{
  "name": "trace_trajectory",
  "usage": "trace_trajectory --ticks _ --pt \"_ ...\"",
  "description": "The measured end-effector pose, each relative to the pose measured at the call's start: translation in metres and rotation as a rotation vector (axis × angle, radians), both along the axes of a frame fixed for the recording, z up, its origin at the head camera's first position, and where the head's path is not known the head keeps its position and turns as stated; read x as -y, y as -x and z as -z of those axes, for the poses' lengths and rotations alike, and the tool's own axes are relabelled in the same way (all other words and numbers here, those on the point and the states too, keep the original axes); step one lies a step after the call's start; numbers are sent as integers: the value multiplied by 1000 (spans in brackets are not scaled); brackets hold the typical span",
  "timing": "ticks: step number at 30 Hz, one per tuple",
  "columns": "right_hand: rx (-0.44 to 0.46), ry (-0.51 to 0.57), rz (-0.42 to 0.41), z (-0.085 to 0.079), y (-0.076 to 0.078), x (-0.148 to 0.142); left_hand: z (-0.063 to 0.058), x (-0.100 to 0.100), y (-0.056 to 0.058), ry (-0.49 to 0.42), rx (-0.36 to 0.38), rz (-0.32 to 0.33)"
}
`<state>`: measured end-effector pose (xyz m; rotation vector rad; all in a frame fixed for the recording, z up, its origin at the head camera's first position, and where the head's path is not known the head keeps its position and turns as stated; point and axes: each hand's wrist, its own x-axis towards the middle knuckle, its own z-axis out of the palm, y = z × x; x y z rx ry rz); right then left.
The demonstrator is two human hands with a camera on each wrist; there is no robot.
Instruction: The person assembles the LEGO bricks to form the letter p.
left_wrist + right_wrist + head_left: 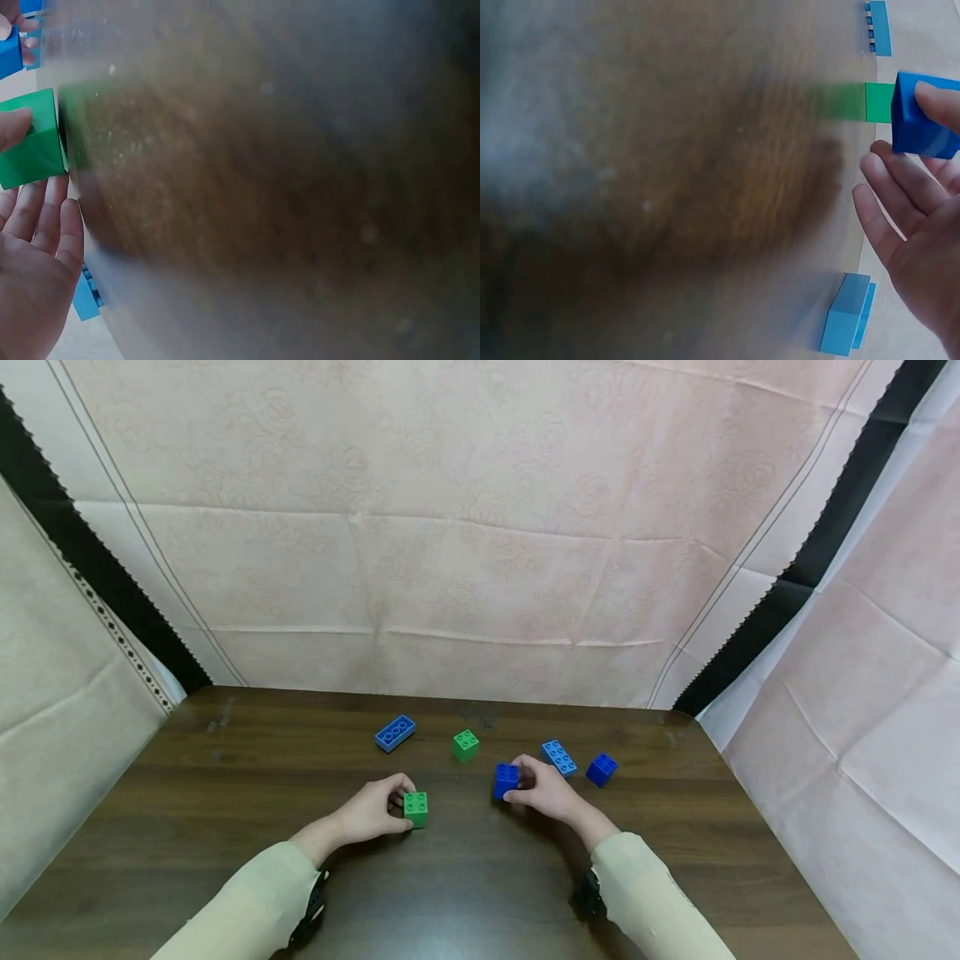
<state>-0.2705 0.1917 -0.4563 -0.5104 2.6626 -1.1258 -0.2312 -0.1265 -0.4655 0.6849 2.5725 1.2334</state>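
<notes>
My left hand (371, 812) pinches a green toy brick (416, 808) between thumb and fingers, studs facing up. In the left wrist view the thumb lies on one side of this green brick (34, 142) and the fingertips meet its opposite side. Off to the right, my right hand (546, 789) pinches a dark blue brick (506, 781), also studs up. The right wrist view shows the thumb against the face of that blue brick (919, 120), with the little finger held apart. A gap of bare tabletop separates the two held bricks.
On the dark wooden table (247, 777), a long blue brick (395, 732) lies at the back left and a green brick (465, 745) at the back middle. Beyond my right hand sit another long blue brick (558, 757) and a small dark blue brick (602, 769). Pale cloth (465, 568) hangs behind.
</notes>
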Motion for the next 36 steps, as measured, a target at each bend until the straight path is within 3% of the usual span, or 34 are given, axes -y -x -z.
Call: trace_trajectory --ticks 24,36 --pt "-56 1 -131 -3 -19 3 4 -13 -7 -23 14 100" --pt "-22 31 -200 -5 -28 12 6 -24 -10 -23 26 95"
